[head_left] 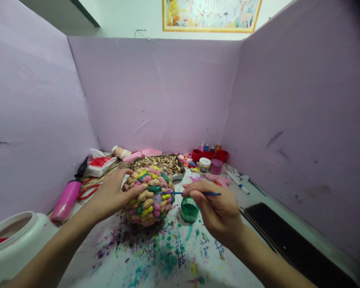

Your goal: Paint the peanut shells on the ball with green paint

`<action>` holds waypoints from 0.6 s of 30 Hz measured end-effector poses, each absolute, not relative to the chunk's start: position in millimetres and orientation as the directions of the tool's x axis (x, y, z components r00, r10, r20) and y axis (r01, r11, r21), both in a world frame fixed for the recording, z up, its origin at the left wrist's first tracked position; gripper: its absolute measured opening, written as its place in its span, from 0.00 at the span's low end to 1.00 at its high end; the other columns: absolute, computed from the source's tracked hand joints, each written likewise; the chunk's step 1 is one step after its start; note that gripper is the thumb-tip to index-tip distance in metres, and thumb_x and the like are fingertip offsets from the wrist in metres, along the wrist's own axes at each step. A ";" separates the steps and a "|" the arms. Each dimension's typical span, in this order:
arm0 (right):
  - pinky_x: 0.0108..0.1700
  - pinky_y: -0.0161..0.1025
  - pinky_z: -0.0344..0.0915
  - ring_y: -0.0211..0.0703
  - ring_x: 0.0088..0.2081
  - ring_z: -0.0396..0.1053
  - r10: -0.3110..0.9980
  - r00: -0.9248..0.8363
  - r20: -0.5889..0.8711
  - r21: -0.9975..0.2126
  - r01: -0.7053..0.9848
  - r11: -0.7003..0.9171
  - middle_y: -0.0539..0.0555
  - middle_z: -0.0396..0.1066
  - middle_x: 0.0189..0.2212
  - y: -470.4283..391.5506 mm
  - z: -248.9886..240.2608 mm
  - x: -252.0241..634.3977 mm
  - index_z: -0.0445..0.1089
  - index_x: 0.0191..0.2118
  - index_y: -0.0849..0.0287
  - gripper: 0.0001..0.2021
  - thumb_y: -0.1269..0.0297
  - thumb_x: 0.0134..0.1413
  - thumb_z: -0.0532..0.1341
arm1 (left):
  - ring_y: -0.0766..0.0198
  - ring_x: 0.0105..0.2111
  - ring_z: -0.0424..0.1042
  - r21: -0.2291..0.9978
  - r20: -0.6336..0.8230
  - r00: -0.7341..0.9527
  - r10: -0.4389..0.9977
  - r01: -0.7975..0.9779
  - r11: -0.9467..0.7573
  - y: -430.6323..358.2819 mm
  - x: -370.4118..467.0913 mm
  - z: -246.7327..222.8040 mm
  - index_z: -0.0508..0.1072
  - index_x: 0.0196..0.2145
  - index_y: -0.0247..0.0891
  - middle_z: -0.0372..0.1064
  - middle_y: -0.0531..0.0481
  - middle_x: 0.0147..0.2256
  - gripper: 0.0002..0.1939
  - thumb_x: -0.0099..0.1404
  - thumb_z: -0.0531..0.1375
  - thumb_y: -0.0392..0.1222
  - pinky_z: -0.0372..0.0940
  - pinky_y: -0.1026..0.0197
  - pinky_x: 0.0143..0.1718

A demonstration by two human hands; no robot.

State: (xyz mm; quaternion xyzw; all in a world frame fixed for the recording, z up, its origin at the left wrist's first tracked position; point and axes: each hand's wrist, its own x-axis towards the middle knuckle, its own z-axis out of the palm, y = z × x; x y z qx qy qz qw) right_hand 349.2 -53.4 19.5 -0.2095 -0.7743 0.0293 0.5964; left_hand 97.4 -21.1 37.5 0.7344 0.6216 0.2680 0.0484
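The peanut-covered ball [148, 197] is resting on the paint-spattered desk [99, 244], in front of the metal tray [182, 170] of loose peanut shells. The left hand [114, 194] is gripping it from its left side, thumb lying across the front and fingers reaching over the upper edge. The right hand [220, 208] is pinching a slim blue paintbrush [175, 193] between thumb and fingers, the brush pointing left and its tip meeting the front of the ball beside a dark green shell. Just below the brush, an open jar of green paint [189, 212] is standing near the ball's right side.

The ball is probably being light for its bulk, though its core is hidden. Its shells are looking stiff and ridged, offering good grip but likely cracking or coming loose under a hard squeeze. Glossy green patches may be wet, so they are calling for care: slippery and easy to smear. A broad, gentle hold on the plain tan shells, spread over several at once, is seeming safest, with the desk carrying the weight.
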 end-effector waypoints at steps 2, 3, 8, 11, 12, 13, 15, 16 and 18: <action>0.32 0.36 0.70 0.42 0.30 0.74 0.349 -0.212 0.913 -0.278 0.304 0.911 0.56 0.74 0.25 -54.0 19.2 349.1 0.70 0.34 0.62 0.08 0.73 0.59 0.54 | 0.44 0.48 0.67 0.404 0.329 0.083 0.941 0.888 -0.219 -21.3 97.0 37.3 0.69 0.43 0.35 0.69 0.39 0.47 0.32 0.53 0.54 0.66 0.61 0.45 0.49; 0.32 0.36 0.70 0.42 0.30 0.74 0.345 -0.220 0.912 -0.267 0.317 0.910 0.56 0.74 0.25 -54.1 19.3 349.1 0.70 0.34 0.62 0.08 0.72 0.59 0.54 | 0.44 0.48 0.67 0.405 0.326 0.083 0.942 0.888 -0.218 -21.5 96.9 37.3 0.69 0.44 0.35 0.68 0.39 0.47 0.32 0.53 0.54 0.66 0.61 0.45 0.49; 0.30 0.35 0.70 0.41 0.28 0.74 0.347 -0.207 0.915 -0.258 0.361 0.896 0.54 0.75 0.24 -53.0 23.3 350.7 0.70 0.33 0.60 0.08 0.72 0.59 0.55 | 0.45 0.47 0.67 0.395 0.327 0.101 0.939 0.889 -0.234 -23.0 97.0 39.0 0.69 0.43 0.35 0.68 0.39 0.47 0.32 0.54 0.54 0.66 0.61 0.45 0.48; 0.30 0.36 0.70 0.40 0.28 0.74 0.351 -0.200 0.915 -0.259 0.377 0.889 0.54 0.75 0.25 -53.1 25.4 351.9 0.70 0.33 0.59 0.08 0.72 0.58 0.55 | 0.45 0.48 0.66 0.394 0.320 0.104 0.942 0.890 -0.232 -23.7 97.5 39.8 0.68 0.44 0.35 0.68 0.38 0.47 0.32 0.55 0.54 0.66 0.61 0.45 0.48; 0.30 0.36 0.70 0.40 0.28 0.74 0.345 -0.201 0.917 -0.252 0.378 0.891 0.54 0.75 0.25 -53.2 25.6 352.2 0.70 0.33 0.59 0.08 0.72 0.59 0.55 | 0.45 0.48 0.66 0.395 0.317 0.104 0.943 0.889 -0.231 -23.8 97.7 39.8 0.68 0.44 0.35 0.68 0.38 0.48 0.31 0.55 0.54 0.66 0.61 0.45 0.49; 0.30 0.36 0.70 0.40 0.28 0.74 0.342 -0.203 0.918 -0.248 0.379 0.891 0.54 0.74 0.25 -53.4 25.7 352.3 0.70 0.33 0.59 0.08 0.72 0.59 0.54 | 0.45 0.49 0.66 0.395 0.315 0.103 0.944 0.889 -0.229 -23.9 97.8 39.9 0.68 0.44 0.36 0.68 0.38 0.48 0.31 0.55 0.54 0.65 0.60 0.44 0.49; 0.30 0.36 0.70 0.40 0.28 0.74 0.341 -0.200 0.918 -0.247 0.383 0.890 0.53 0.74 0.25 -53.7 25.5 352.1 0.70 0.33 0.58 0.08 0.72 0.59 0.54 | 0.44 0.49 0.66 0.398 0.307 0.096 0.947 0.891 -0.219 -23.9 98.1 39.9 0.68 0.44 0.36 0.68 0.38 0.48 0.31 0.55 0.54 0.65 0.60 0.44 0.50; 0.29 0.36 0.70 0.40 0.28 0.73 0.343 -0.198 0.918 -0.248 0.386 0.888 0.53 0.74 0.25 -53.8 25.3 351.9 0.70 0.33 0.58 0.08 0.72 0.59 0.54 | 0.44 0.49 0.65 0.398 0.302 0.092 0.949 0.892 -0.213 -23.9 98.1 40.0 0.68 0.44 0.36 0.68 0.38 0.48 0.31 0.55 0.54 0.65 0.60 0.44 0.50; 0.29 0.36 0.70 0.40 0.28 0.73 0.345 -0.197 0.918 -0.249 0.392 0.886 0.54 0.74 0.25 -53.6 25.0 351.1 0.70 0.33 0.59 0.08 0.72 0.59 0.54 | 0.44 0.49 0.66 0.399 0.295 0.091 0.951 0.893 -0.209 -23.8 98.0 40.4 0.68 0.44 0.36 0.68 0.38 0.48 0.31 0.54 0.54 0.65 0.60 0.45 0.50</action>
